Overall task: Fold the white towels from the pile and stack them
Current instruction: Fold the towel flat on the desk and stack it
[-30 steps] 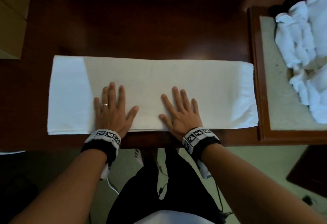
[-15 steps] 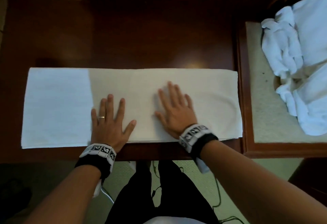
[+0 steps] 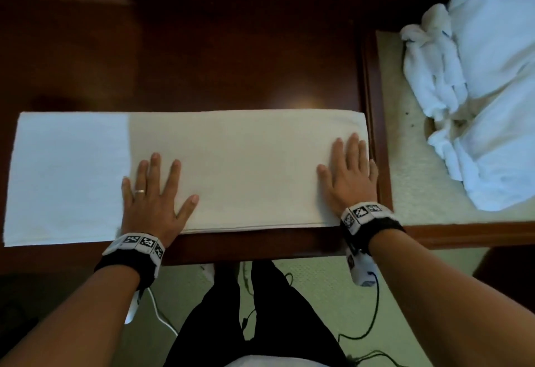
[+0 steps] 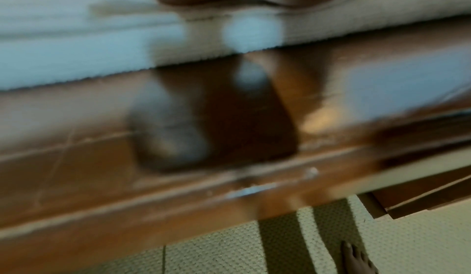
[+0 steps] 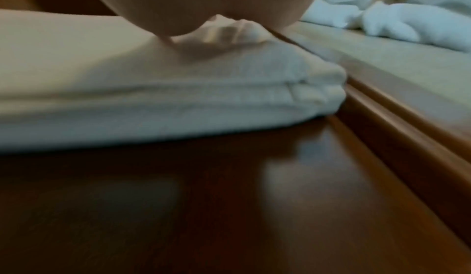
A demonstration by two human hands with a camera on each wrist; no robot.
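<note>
A white towel [image 3: 246,169], folded into a long strip, lies flat along the near edge of the dark wooden table [image 3: 231,56]. My left hand [image 3: 153,193] presses flat on it left of the middle, fingers spread. At the strip's right end my right hand [image 3: 348,177] lies flat with straight fingers. The right wrist view shows the towel's layered right end [image 5: 293,89] under my palm. The left wrist view is blurred, with the towel's front edge [image 4: 76,57] above the table edge. The pile of crumpled white towels [image 3: 477,83] sits at the far right.
The pile rests on a beige-topped side surface with a raised wooden frame [image 3: 379,140] right beside the towel's right end. Behind the towel the dark table top stretches back. Green carpet [image 3: 318,294], cables and my legs lie below the table edge.
My right hand has slid from the towel's middle to its right end. The left hand stays pressed in about the same spot. The head view has shifted right.
</note>
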